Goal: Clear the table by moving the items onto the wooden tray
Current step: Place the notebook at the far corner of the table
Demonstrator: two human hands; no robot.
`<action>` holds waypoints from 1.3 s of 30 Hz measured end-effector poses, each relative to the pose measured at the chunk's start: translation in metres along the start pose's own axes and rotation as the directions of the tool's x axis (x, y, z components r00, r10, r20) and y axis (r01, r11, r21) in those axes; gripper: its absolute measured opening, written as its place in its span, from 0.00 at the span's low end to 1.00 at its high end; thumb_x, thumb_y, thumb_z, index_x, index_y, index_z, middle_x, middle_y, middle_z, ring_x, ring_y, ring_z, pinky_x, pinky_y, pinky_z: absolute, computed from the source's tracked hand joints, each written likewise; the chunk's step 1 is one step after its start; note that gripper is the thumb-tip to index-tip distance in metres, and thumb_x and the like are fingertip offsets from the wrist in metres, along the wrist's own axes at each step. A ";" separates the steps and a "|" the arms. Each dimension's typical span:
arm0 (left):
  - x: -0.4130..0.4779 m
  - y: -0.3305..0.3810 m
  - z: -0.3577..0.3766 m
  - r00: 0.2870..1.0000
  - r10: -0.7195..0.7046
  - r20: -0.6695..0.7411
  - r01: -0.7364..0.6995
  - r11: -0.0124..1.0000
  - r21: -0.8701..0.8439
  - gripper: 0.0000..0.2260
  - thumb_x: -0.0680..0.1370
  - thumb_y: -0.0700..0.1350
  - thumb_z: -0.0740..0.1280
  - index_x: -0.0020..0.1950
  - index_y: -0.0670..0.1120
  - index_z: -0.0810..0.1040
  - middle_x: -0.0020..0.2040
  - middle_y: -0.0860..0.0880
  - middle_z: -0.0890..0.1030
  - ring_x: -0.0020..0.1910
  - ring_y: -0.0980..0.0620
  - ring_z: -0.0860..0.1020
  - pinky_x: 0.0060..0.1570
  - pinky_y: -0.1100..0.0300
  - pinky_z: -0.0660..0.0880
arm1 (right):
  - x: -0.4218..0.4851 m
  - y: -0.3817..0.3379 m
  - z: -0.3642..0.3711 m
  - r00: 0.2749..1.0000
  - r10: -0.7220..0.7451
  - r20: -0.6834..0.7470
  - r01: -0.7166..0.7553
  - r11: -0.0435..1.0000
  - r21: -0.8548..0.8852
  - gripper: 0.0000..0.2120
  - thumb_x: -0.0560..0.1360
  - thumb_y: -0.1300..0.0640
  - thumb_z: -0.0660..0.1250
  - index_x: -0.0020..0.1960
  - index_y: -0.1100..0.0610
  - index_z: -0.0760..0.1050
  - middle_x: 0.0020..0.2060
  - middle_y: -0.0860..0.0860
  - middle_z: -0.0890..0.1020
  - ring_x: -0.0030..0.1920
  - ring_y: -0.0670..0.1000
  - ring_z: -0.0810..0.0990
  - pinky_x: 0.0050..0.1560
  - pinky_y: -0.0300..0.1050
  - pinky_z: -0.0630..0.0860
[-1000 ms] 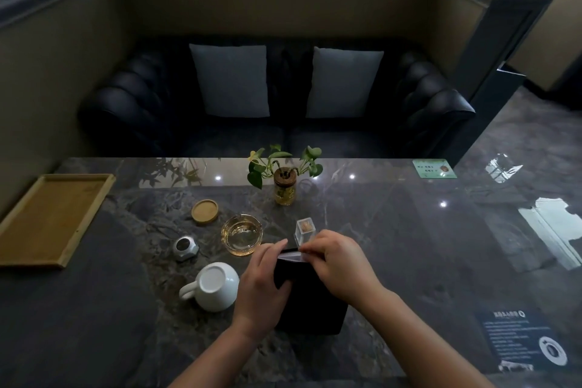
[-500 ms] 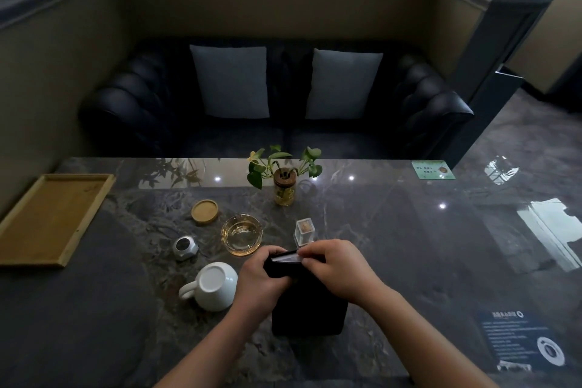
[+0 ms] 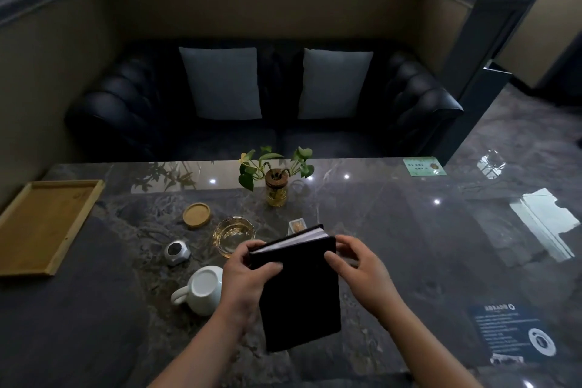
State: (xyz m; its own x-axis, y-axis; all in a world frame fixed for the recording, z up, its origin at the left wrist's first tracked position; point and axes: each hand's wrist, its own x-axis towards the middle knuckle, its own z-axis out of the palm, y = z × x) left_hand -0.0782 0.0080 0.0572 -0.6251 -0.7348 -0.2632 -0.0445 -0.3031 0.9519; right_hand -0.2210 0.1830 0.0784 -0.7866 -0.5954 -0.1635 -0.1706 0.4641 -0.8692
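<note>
A black notebook (image 3: 299, 290) is tilted up off the dark marble table (image 3: 393, 246), its white page edges facing away from me. My left hand (image 3: 248, 280) grips its upper left corner, and my right hand (image 3: 359, 271) touches its upper right corner with the thumb on the cover. The empty wooden tray (image 3: 41, 224) lies at the table's far left. Near the notebook stand a white cup (image 3: 201, 288), a glass ashtray (image 3: 233, 235), a small silver device (image 3: 177, 252), a round wooden coaster (image 3: 196, 214) and a small clear box (image 3: 296, 226), partly hidden behind the notebook.
A small plant in a yellow glass jar (image 3: 276, 189) stands mid-table. A green card (image 3: 424, 166) lies at the far right edge and a dark printed sign (image 3: 513, 332) at the near right. A black sofa (image 3: 264, 104) with two grey cushions sits behind the table.
The notebook has been lifted off the table and tilted up. My left hand now grips its top left corner, and my right hand has slid to the top right corner.
</note>
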 end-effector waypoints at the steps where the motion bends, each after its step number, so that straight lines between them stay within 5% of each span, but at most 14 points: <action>1: 0.002 0.003 0.002 1.000 -0.018 0.009 0.018 0.999 -0.050 0.18 0.61 0.37 0.76 0.48 0.51 0.81 0.43 0.46 0.85 0.44 0.47 0.83 0.42 0.55 0.80 | -0.003 0.004 0.002 0.998 0.046 0.052 -0.049 0.996 0.069 0.22 0.75 0.46 0.72 0.67 0.49 0.75 0.56 0.44 0.82 0.58 0.42 0.80 0.60 0.44 0.78; 4: 0.007 0.009 0.008 0.996 -0.090 0.023 0.092 0.978 -0.186 0.17 0.67 0.31 0.73 0.51 0.47 0.81 0.46 0.43 0.85 0.44 0.43 0.84 0.41 0.53 0.81 | -0.012 0.012 0.007 0.986 0.097 0.137 -0.127 0.965 0.229 0.17 0.77 0.48 0.70 0.65 0.46 0.75 0.56 0.46 0.83 0.54 0.42 0.83 0.50 0.36 0.79; 11: 0.009 0.004 0.032 0.987 -0.139 0.078 0.154 0.956 -0.251 0.17 0.69 0.30 0.72 0.54 0.46 0.81 0.48 0.43 0.84 0.45 0.45 0.84 0.41 0.54 0.81 | -0.011 0.024 0.001 0.991 0.129 -0.032 -0.114 0.952 0.285 0.03 0.79 0.55 0.69 0.51 0.52 0.81 0.42 0.48 0.87 0.42 0.43 0.84 0.41 0.34 0.78; 15: 0.011 -0.008 0.054 0.993 -0.071 0.090 0.080 0.993 -0.092 0.18 0.70 0.33 0.74 0.56 0.50 0.81 0.53 0.44 0.84 0.50 0.47 0.84 0.43 0.58 0.80 | -0.014 0.046 -0.004 0.976 0.162 -0.143 -0.111 0.944 0.309 0.02 0.79 0.57 0.69 0.48 0.53 0.80 0.40 0.49 0.87 0.41 0.44 0.84 0.41 0.38 0.79; 18: 0.014 -0.020 0.071 0.986 -0.021 0.163 -0.001 0.991 0.135 0.23 0.68 0.46 0.77 0.62 0.52 0.78 0.54 0.50 0.83 0.52 0.54 0.83 0.46 0.61 0.80 | -0.020 0.068 -0.018 0.950 0.207 -0.236 -0.127 0.941 0.314 0.04 0.79 0.56 0.68 0.48 0.51 0.81 0.41 0.47 0.87 0.42 0.45 0.85 0.41 0.41 0.80; 22: 0.018 -0.041 0.095 0.950 -0.091 0.299 -0.022 0.935 0.354 0.30 0.70 0.57 0.71 0.70 0.51 0.72 0.57 0.50 0.80 0.55 0.54 0.80 0.56 0.53 0.79 | -0.026 0.099 -0.053 0.896 0.290 -0.337 -0.175 0.927 0.332 0.05 0.80 0.55 0.68 0.49 0.52 0.82 0.42 0.50 0.87 0.44 0.51 0.86 0.45 0.51 0.82; 24: 0.018 -0.054 0.103 0.922 -0.048 0.384 -0.176 0.832 0.527 0.26 0.74 0.56 0.69 0.70 0.51 0.70 0.60 0.48 0.78 0.56 0.54 0.78 0.59 0.52 0.76 | -0.026 0.111 -0.073 0.868 0.317 -0.383 -0.192 0.924 0.330 0.05 0.79 0.53 0.68 0.48 0.52 0.83 0.41 0.50 0.87 0.43 0.51 0.86 0.44 0.52 0.82; 27: 0.026 -0.080 0.122 0.805 0.056 0.591 -0.552 0.436 0.711 0.27 0.78 0.54 0.66 0.75 0.49 0.64 0.69 0.46 0.69 0.68 0.49 0.69 0.68 0.53 0.68 | -0.023 0.130 -0.105 0.831 0.380 -0.406 -0.238 0.903 0.357 0.07 0.79 0.52 0.67 0.48 0.51 0.83 0.40 0.50 0.88 0.42 0.51 0.87 0.39 0.47 0.81; 31: 0.044 -0.109 0.157 0.738 -0.085 0.670 -0.671 0.016 0.741 0.29 0.80 0.57 0.56 0.79 0.52 0.53 0.79 0.41 0.54 0.79 0.41 0.50 0.77 0.47 0.49 | -0.009 0.160 -0.144 0.773 0.485 -0.408 -0.349 0.863 0.365 0.09 0.79 0.47 0.67 0.46 0.50 0.83 0.37 0.48 0.87 0.39 0.49 0.86 0.32 0.42 0.79; 39: 0.069 -0.174 0.190 0.763 -0.145 0.630 -0.646 -0.132 0.752 0.30 0.77 0.69 0.42 0.78 0.62 0.45 0.81 0.46 0.43 0.78 0.42 0.33 0.71 0.33 0.32 | 0.033 0.226 -0.198 0.696 0.568 -0.440 -0.466 0.823 0.326 0.12 0.77 0.44 0.67 0.45 0.52 0.83 0.39 0.54 0.87 0.44 0.59 0.86 0.49 0.61 0.83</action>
State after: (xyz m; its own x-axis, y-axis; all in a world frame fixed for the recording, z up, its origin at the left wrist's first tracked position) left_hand -0.2612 0.1253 -0.0969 -0.9614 -0.1344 -0.2402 -0.1763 0.9708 0.1624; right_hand -0.4028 0.3982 -0.0313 -0.9050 0.1379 -0.4025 0.4196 0.4458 -0.7907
